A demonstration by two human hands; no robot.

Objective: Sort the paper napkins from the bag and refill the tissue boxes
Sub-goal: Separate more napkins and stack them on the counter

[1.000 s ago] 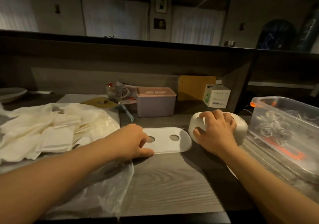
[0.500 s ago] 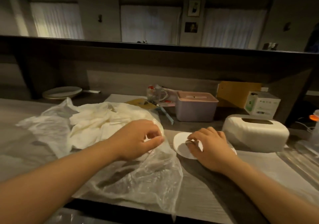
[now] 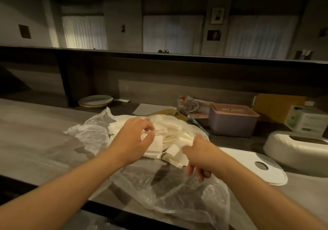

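Left hand point(image 3: 132, 140) curls loosely over the napkins point(image 3: 165, 141), grasping nothing clearly. Right hand point(image 3: 198, 156), just beside them, grips the bag point(image 3: 177, 190).

The napkins point(image 3: 156, 142) are white inside a clear bag point(image 3: 170, 194). The tissue box point(image 3: 298, 150) is white. Another box point(image 3: 232, 119) is lilac with a pink lid, on a grey wood-grain counter point(image 3: 35, 141).

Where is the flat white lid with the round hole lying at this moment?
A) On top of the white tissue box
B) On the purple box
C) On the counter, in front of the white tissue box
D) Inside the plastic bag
C: the flat white lid lies on the counter, in front of the white tissue box and apart from both hands.
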